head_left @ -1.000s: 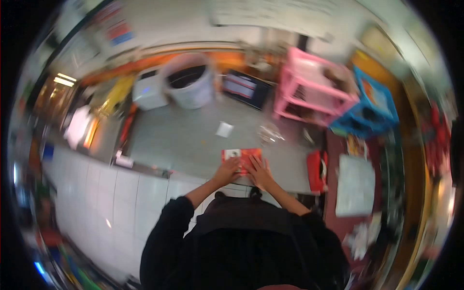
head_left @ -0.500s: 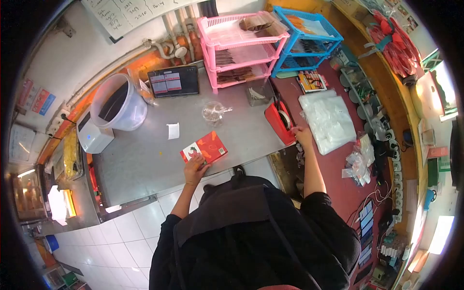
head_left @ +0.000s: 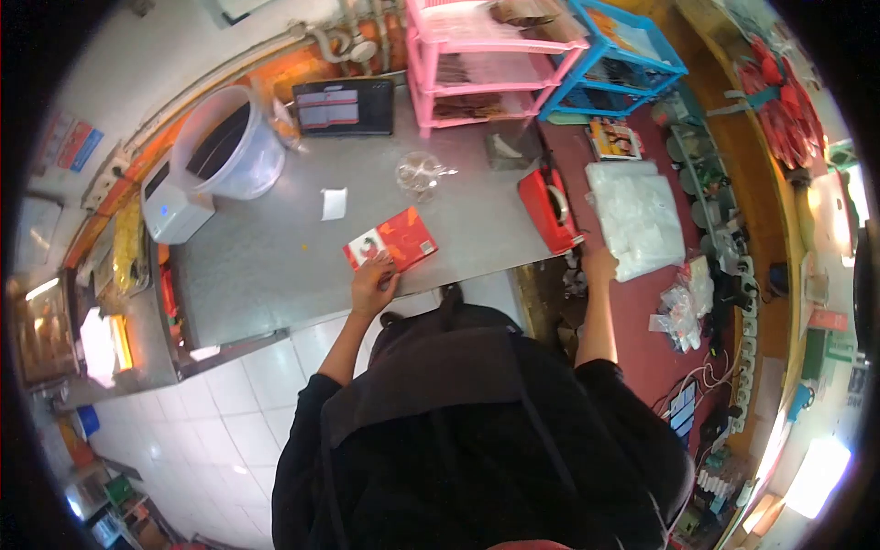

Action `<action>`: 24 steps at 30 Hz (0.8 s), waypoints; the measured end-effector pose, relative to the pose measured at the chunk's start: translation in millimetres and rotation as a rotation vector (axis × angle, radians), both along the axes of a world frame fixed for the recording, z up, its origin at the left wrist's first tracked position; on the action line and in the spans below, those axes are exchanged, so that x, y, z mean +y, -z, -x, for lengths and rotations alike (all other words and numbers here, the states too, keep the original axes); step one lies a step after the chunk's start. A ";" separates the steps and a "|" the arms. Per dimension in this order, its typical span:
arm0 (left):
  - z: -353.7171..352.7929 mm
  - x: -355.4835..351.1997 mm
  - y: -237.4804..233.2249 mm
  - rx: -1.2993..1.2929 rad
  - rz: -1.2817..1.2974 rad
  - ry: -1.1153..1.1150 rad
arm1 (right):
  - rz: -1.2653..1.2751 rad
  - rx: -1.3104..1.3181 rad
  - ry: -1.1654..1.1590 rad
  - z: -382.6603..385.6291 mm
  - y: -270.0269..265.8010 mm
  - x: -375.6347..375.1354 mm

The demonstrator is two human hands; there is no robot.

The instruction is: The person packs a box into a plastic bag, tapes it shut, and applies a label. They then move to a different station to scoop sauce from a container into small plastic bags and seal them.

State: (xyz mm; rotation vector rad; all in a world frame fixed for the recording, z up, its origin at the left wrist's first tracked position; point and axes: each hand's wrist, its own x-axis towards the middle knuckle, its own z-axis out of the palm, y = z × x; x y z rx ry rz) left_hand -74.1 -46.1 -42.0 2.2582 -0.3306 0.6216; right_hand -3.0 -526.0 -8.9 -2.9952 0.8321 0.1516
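Note:
A flat red and white box (head_left: 414,240) with an orange pattern lies on the metal table near its front edge. My left hand (head_left: 374,286) is on the near left corner of this box, its fingers bent over the edge. To the right, a red tape dispenser (head_left: 544,213) with a roll in it stands at the table's edge. My right hand (head_left: 600,264) is closed just past the dispenser's front end, beside a stack of clear plastic bags (head_left: 635,215). Whatever its fingers pinch is too small to make out.
A small white paper (head_left: 335,203) and a round clear plastic item (head_left: 420,174) lie behind the box. Further back are a tablet (head_left: 353,108), a translucent bucket (head_left: 261,165), a white device (head_left: 174,215), and pink (head_left: 490,78) and blue (head_left: 619,69) tray racks.
My right hand has moved away from the dispenser's front end, to the right and toward me. My left hand stays at the box, fingers more bent. The view has shifted.

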 end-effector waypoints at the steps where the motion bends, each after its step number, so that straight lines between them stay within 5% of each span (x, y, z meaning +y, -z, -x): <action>1: 2.3 1.6 -12.1 0.062 -0.038 0.051 | -0.055 0.081 -0.017 12.2 -3.2 6.7; 3: -7.2 3.2 -3.4 0.011 -0.074 0.012 | -0.111 0.143 -0.272 4.8 -32.3 50.2; 4: 0.1 3.0 -1.9 -0.004 -0.097 0.043 | -0.397 0.056 -0.659 2.8 -20.5 68.9; 7: 1.5 5.7 -1.7 -0.012 -0.186 0.066 | -1.162 0.163 -0.605 9.6 -14.4 164.3; 11: 8.5 7.3 7.1 0.072 -0.096 0.034 | -1.474 0.082 -0.240 36.4 -16.0 279.6; 24: 7.9 5.9 -1.7 0.023 -0.407 0.100 | -1.212 -0.143 -0.160 53.0 34.2 322.2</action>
